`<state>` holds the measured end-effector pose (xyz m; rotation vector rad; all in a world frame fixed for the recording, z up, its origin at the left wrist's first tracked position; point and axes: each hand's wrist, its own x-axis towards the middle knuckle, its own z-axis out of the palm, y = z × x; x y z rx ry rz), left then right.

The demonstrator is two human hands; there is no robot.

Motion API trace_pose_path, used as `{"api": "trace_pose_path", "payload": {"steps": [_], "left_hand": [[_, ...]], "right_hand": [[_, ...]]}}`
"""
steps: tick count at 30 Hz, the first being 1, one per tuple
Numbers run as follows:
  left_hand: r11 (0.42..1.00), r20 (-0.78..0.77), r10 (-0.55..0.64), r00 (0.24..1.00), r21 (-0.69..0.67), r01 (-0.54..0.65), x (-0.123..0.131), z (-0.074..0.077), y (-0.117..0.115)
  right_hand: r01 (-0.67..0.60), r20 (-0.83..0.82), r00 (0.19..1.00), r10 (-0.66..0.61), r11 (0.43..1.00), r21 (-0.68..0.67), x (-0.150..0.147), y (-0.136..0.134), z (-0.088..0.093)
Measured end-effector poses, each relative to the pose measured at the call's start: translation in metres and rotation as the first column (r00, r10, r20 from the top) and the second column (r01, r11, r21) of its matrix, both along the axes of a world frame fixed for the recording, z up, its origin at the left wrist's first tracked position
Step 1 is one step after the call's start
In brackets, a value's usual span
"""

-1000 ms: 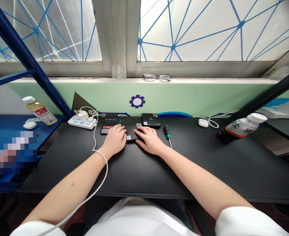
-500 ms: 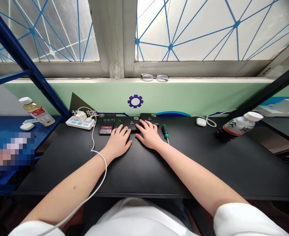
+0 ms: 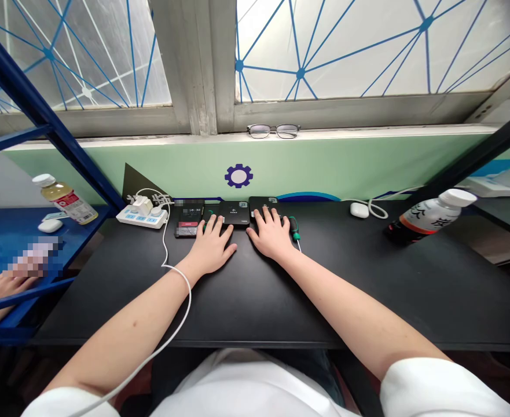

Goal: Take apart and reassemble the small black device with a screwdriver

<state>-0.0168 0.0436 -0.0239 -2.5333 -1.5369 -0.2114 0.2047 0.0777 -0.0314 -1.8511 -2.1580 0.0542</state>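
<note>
My left hand (image 3: 213, 248) lies palm down with fingers spread. Its fingertips rest on or beside a dark item with green marks (image 3: 212, 211), partly covered by the fingers. A flat black box (image 3: 237, 214) with small white print lies between my hands. My right hand (image 3: 272, 234), also flat and spread, has its fingers over a second flat black box (image 3: 259, 201). Just right of this hand is a green-and-black screwdriver (image 3: 295, 227), its shaft pointing toward me. Left of my left hand lies a phone (image 3: 189, 215) with its screen lit.
A white power strip (image 3: 140, 217) with a plugged-in charger stands at left; its white cable (image 3: 188, 295) crosses my left forearm. A white earbud case (image 3: 359, 209) and a dark-and-white bottle (image 3: 428, 215) are at right. Glasses (image 3: 273, 131) lie on the sill. Another person's hand (image 3: 9, 286) is at far left.
My right hand has shifted slightly right, off the middle box and toward the screwdriver. My left hand stays nearly in place. The other person's hand has come further into view.
</note>
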Motion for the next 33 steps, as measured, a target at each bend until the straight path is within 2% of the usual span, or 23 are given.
{"api": "trace_pose_path", "payload": {"steps": [11,19,24,30,33], "left_hand": [[0.996,0.067,0.072,0.995,-0.055,-0.068,0.011,-0.002,0.007],[0.997,0.05,0.045,0.998,-0.066,-0.042,0.013,-0.002,0.008],[0.999,0.078,0.025,0.997,-0.045,-0.022,0.013,-0.005,0.011],[0.998,0.091,0.034,0.995,-0.046,-0.03,0.013,-0.007,0.013],[0.996,0.086,0.051,0.995,-0.074,-0.044,0.014,-0.004,0.013]], "right_hand": [[-0.084,0.038,0.996,0.084,0.996,-0.005,0.017,-0.009,0.0],[-0.149,0.097,0.984,0.15,0.989,-0.021,0.028,-0.026,0.016],[-0.237,0.155,0.958,0.24,0.971,-0.037,0.034,-0.036,0.027],[-0.38,0.025,0.924,0.382,0.923,-0.061,0.033,-0.043,0.043],[-0.375,-0.003,0.927,0.376,0.924,-0.073,0.036,-0.038,0.04]]}}
